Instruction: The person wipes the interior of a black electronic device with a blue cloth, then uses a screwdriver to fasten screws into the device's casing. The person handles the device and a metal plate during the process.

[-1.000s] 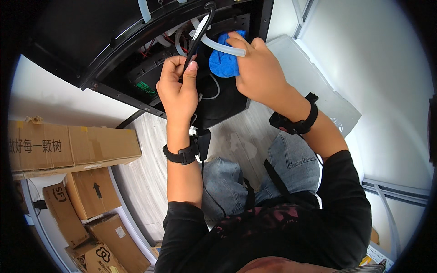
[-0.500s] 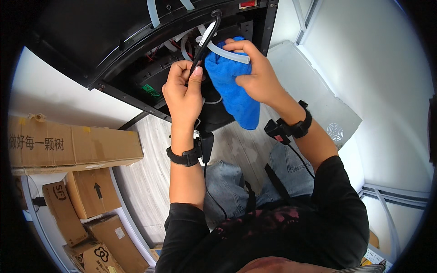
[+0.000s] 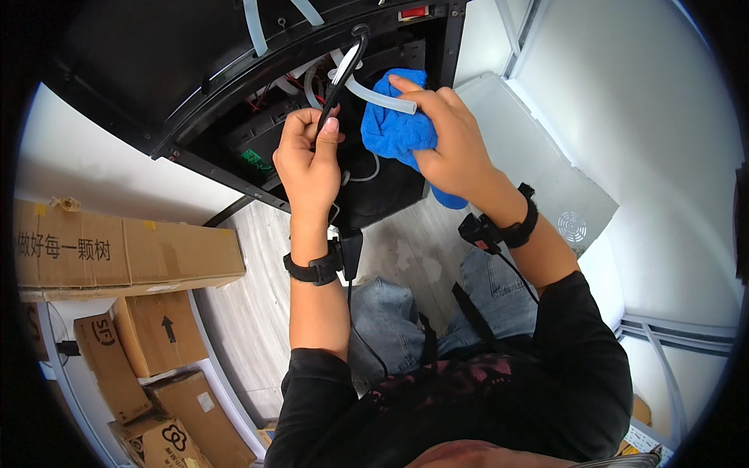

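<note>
My left hand [image 3: 310,160] pinches a black cable [image 3: 341,84] that hangs from a hole in the rim of a black machine [image 3: 148,62]. In my right hand [image 3: 456,144] is a bunched blue cloth [image 3: 395,129], its lower end dangling below the palm. A translucent hose [image 3: 382,99] comes out of the machine's open bay and crosses in front of the cloth, its cut end close to my right fingers. A white strip [image 3: 345,64] lies along the cable. Inside the bay are red wires, more tubing and a green circuit board [image 3: 253,158].
A grey panel with a round vent [image 3: 538,156] leans by the white wall on the right. Cardboard boxes [image 3: 168,335] fill a shelf at left, under a long carton [image 3: 133,253]. Two pale tubes [image 3: 255,27] hang over the machine's top, near a red switch [image 3: 413,12].
My right hand has shifted slightly right and down, gathering the blue cloth, which hung longer before. The left hand keeps its pinch on the cable, moved slightly left.
</note>
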